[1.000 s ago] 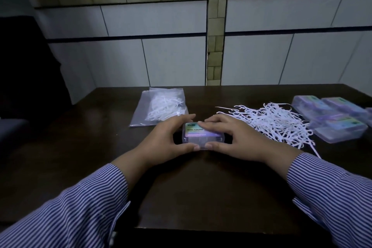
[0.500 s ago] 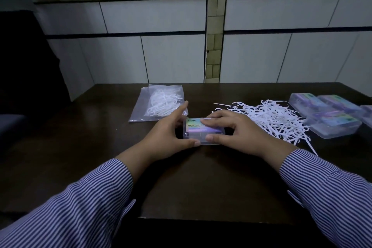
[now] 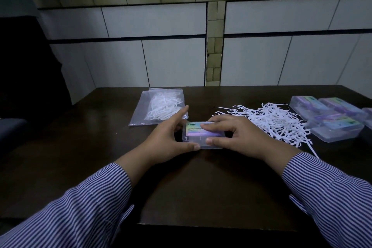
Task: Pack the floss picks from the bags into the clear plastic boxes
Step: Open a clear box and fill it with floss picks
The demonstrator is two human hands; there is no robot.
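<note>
Dark wood is showing across the table (image 3: 181,187), which is standing against a wall of pale tiles (image 3: 173,60). At its middle a clear plastic box (image 3: 198,137) with a shiny label is lying flat, its lid down. Both hands are gripping it: the left hand (image 3: 167,141) is pinching the box's left end with the thumb at the near edge, its index finger pointing up and away, and the right hand (image 3: 233,137) is lying over the right end with fingers on the lid and thumb at the near edge. Behind the left hand a clear bag (image 3: 159,108) of white floss picks is lying flat. Loose floss picks (image 3: 275,121) are spreading in a pile just right of the right hand, and beyond them labelled boxes (image 3: 330,119) are sitting together. Striped sleeves (image 3: 80,211) are covering both forearms.
</note>
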